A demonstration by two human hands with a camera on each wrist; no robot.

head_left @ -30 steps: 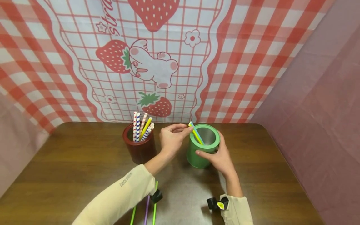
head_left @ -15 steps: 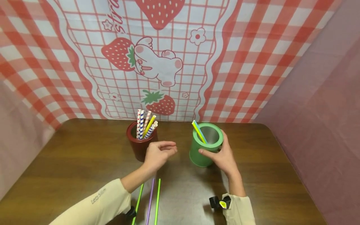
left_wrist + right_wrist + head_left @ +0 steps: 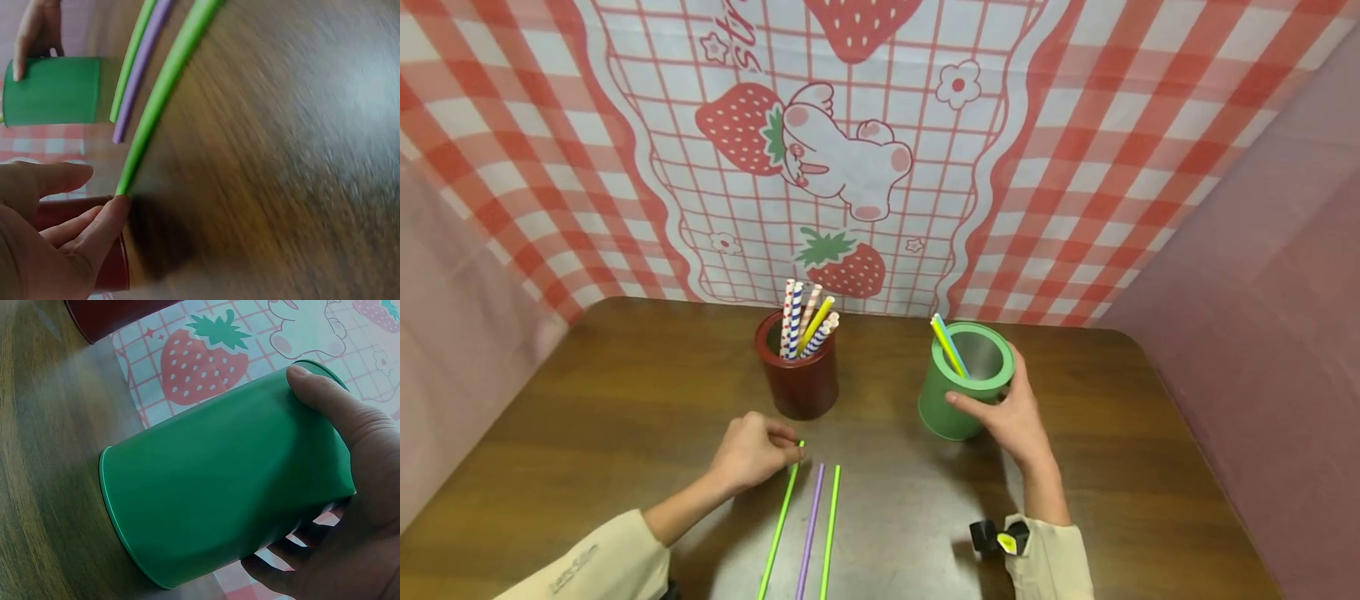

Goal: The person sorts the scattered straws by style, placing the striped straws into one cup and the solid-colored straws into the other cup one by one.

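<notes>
In the left wrist view, a fingertip of my left hand [image 3: 751, 452] touches the end of a green straw [image 3: 781, 525] lying on the table. Another digit stands apart from it, leaving a gap. Beside that straw lie a purple straw [image 3: 810, 533] and a second green straw [image 3: 831, 533], roughly parallel. My right hand [image 3: 1011, 417] grips the side of an upright green can [image 3: 212, 481], thumb at the front near the rim. A yellow straw [image 3: 949, 346] and a blue straw [image 3: 956, 348] lean inside the can.
A dark red can [image 3: 805, 390] stands left of the green one, holding several straws [image 3: 797, 321], striped, dotted and yellow. Behind the wooden table [image 3: 587, 400] hangs a strawberry-print cloth [image 3: 842, 167]. A pink cloth [image 3: 1247, 275] hangs at the right.
My left hand has let go of the yellow and blue straws in the green can. It has moved left and nearer, to the left green straw. My right hand keeps its grip.
</notes>
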